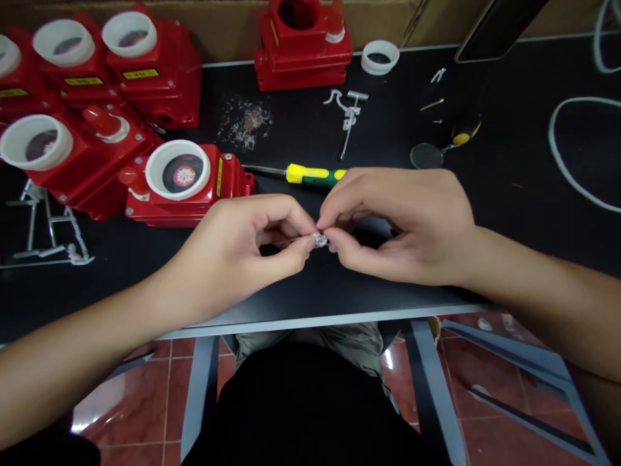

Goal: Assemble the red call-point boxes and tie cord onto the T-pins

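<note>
Silvery small part (320,240), perhaps twisted wire, pinched between thumb and fingertips of left hand (233,249) and right hand (407,223), over near edge of black table (310,294). Just behind, yellow-green screwdriver (313,175); leftward, red housing (187,188).

Near the front edge of the desk (339,298), a small part (320,240) is pinched between the left grip (237,249) and the right grip (407,226). A screwdriver (310,175) is laid just behind them. Housings (184,184) are grouped at the left rear, and a cable loop (582,99) is laid at the right.
</note>
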Tool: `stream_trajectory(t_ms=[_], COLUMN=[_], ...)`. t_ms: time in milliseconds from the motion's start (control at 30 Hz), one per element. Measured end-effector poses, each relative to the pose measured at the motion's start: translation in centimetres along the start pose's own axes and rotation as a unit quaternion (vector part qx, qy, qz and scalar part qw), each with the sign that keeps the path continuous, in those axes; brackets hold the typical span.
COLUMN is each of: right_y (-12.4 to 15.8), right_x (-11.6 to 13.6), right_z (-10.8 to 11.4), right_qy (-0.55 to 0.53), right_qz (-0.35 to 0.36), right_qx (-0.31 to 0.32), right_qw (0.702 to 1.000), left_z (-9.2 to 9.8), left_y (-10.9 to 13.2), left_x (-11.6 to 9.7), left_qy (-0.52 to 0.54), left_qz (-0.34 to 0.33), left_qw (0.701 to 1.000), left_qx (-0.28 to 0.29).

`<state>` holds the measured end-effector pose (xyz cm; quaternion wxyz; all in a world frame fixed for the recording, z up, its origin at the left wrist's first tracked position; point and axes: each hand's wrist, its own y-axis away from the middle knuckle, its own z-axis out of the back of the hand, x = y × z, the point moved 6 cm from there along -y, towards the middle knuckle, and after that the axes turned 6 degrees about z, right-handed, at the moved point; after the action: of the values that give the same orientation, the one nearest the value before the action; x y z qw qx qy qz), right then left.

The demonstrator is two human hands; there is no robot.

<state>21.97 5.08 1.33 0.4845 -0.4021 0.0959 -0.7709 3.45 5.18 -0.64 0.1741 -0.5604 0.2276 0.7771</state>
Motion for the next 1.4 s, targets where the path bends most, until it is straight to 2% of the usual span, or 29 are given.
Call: stream_trajectory(t_ms=[100, 233, 400, 633, 833, 933, 1033, 1233, 1400], right_y=[0.1, 0.2, 0.2, 0.1, 0.2, 0.3, 0.2, 0.2, 0.1], right_x=[-0.7, -1.0, -1.3, -1.3, -1.7, -2.0, -2.0, -2.3, -2.8], right_z=[0.0, -0.6, -1.0, -0.9, -0.8, -0.8, -0.5, -0.1, -0.1], right_qy=[-0.077, -0.137, -0.2, -0.23, -0.239, -0.225, -0.196, -0.233, -0.228], right_qz=[-0.069, -0.111, -0.187, -0.228, -0.259, -0.259, -0.225, -0.219, -0.205], right_qx=[-0.002, 0.01, -0.014, -0.015, -0.015, -0.02, -0.037, -0.063, -0.027], right_qw=[0.995, 0.984, 0.962, 0.946, 0.936, 0.939, 0.954, 0.945, 0.951], left_z=[0.3, 0.7, 0.6, 0.7, 0.9, 1.0, 0.9, 0.8, 0.5], left_y=[0.1, 0.3, 0.2, 0.3, 0.2, 0.4, 0.7, 1.1, 1.1], left_x=[-0.3, -0.8, -0.8, -0.7, -0.7, -1.1, -1.7, -2.1, -2.0], left_qy=[-0.002, -0.01, -0.009, -0.027, -0.103, -0.193, -0.258, -0.263, -0.253], left_qz=[-0.012, -0.027, -0.03, -0.04, -0.046, -0.077, -0.113, -0.132, -0.131], left_qw=[1.0, 0.999, 0.999, 0.998, 0.993, 0.976, 0.957, 0.951, 0.953], left_qx=[-0.017, -0.034, -0.035, -0.044, -0.041, -0.062, -0.075, -0.089, -0.099])
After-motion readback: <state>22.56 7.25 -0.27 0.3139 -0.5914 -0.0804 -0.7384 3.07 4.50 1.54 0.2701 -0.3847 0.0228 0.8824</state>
